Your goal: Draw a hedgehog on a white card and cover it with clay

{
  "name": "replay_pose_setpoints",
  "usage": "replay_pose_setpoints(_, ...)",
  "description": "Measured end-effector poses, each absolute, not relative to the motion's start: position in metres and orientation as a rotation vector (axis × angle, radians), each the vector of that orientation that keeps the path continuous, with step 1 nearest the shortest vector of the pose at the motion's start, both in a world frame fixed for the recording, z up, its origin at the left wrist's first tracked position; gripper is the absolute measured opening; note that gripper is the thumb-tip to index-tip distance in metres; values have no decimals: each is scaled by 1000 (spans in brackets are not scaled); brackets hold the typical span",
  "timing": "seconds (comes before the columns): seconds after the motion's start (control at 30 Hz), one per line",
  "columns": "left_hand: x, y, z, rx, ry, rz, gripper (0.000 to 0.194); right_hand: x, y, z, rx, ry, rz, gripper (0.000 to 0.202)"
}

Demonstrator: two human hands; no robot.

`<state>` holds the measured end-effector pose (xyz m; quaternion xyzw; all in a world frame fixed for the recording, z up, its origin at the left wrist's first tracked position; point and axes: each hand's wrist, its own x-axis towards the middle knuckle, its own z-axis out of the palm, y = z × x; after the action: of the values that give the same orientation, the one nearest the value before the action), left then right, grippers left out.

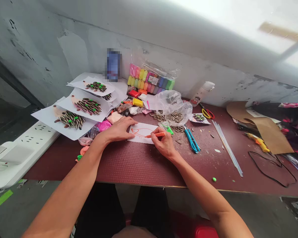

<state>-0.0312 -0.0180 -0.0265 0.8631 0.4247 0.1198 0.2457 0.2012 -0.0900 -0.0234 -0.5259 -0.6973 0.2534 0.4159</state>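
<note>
Drawing is judged to be the step in hand: an orange outline point(143, 128), narrow toward its left end, is laid down on the white paper point(142, 132), with short strokes below its lower line. Paper is set flat on the desk point(129, 165), in front of the body. Orange pen point(160, 134) is pinched between thumb and fingers of the right hand point(164, 142) at the paper's right end; tip seems to be on the lower line, though contact is too small to confirm. Left hand point(120, 129) is placed at the paper's left edge, thumb and fingers spread, nothing gripped. Seed pile point(172, 117) is scattered beyond the paper, to its right; seed-covered sheets point(82, 106) are stacked left of the paper. For the next stroke, paper needs to be pinned flat by the left fingers, pen pressure light.
</note>
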Motion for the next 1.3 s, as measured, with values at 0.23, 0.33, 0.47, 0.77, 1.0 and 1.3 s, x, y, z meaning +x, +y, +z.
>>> replay_pose_setpoints(0.23,-30,-17,-28,2365,1170,320,63,203,-94,-24,-1348,-1762,588,21)
replay_pose_setpoints(0.33,-31,-17,-29,2365,1167,314,63,204,-94,-24,-1358,-1766,580,19)
replay_pose_setpoints(0.47,-31,-16,-29,2358,1160,323,63,207,-92,-24,-1384,-1742,534,20)
replay_pose_setpoints(0.77,-31,-19,-23,2356,1165,306,60,209,-93,-23,-1395,-1739,523,19)
replay_pose_setpoints(1.0,-30,-20,-22,2340,1173,309,61,208,-92,-25,-1399,-1752,551,19)
replay_pose_setpoints(1.3,-31,-19,-24,2341,1170,318,62,209,-93,-24,-1400,-1726,532,19)
